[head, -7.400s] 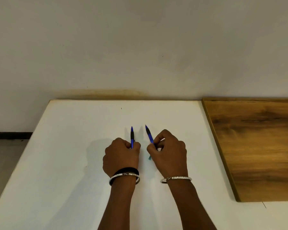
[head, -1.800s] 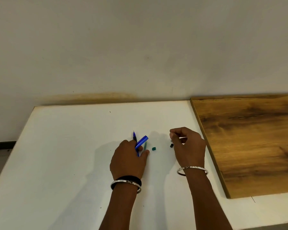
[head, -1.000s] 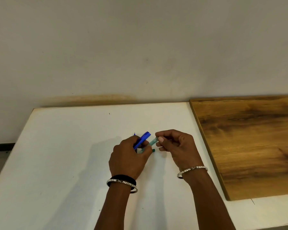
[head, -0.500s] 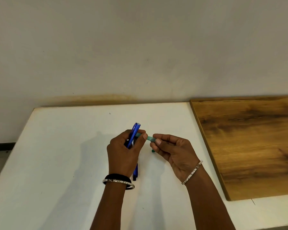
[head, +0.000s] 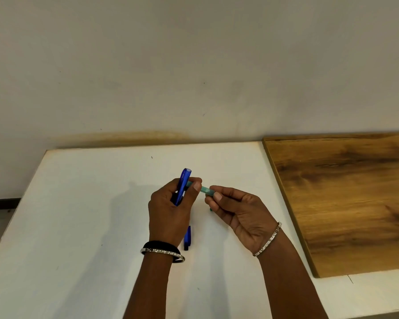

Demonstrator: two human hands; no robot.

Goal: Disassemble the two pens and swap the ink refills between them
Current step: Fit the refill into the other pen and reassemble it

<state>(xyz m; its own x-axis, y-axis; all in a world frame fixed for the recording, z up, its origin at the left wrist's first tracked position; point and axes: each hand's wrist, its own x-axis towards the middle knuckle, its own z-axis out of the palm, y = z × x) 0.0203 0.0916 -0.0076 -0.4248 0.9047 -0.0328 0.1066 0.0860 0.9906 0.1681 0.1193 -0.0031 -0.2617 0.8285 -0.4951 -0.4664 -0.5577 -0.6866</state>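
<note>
Both hands meet above the middle of the white desk. Fingers of the left hand curl round a blue pen barrel held nearly upright, open end up, and its thumb presses on a teal tube. The right hand pinches the tube's other end between thumb and forefinger. A second blue pen piece shows below the left hand, pointing at the near edge; held or lying, I cannot tell. A tiny teal bit lies on the desk by the right fingers. A wooden board lies along the right edge.
</note>
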